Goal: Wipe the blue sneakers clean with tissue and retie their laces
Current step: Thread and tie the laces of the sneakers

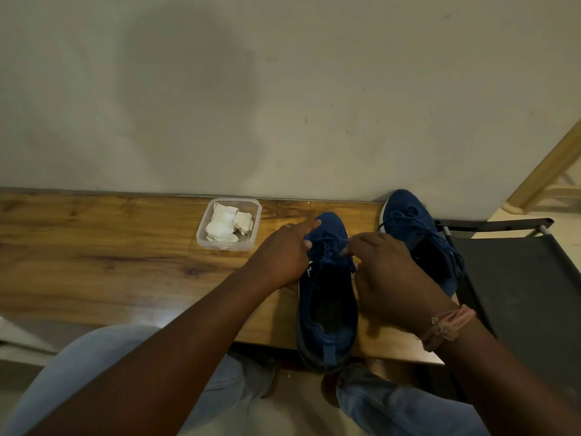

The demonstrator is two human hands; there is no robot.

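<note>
Two blue sneakers stand on a wooden table (94,247), toes toward the wall. The nearer sneaker (328,309) hangs its heel over the front edge. My left hand (283,251) rests on its left side, index finger stretched along the toe, thumb at the blue laces (328,247). My right hand (383,262) pinches a lace on the right side of the same shoe. The second sneaker (418,234) sits behind my right hand with its laces loose. A clear plastic tub (202,234) holds crumpled white tissue (226,225).
A pale wall rises right behind the table. A dark fabric chair (518,278) with a metal frame stands at the table's right end. A wooden post (547,171) leans at the far right. My knees in light jeans are below the table edge.
</note>
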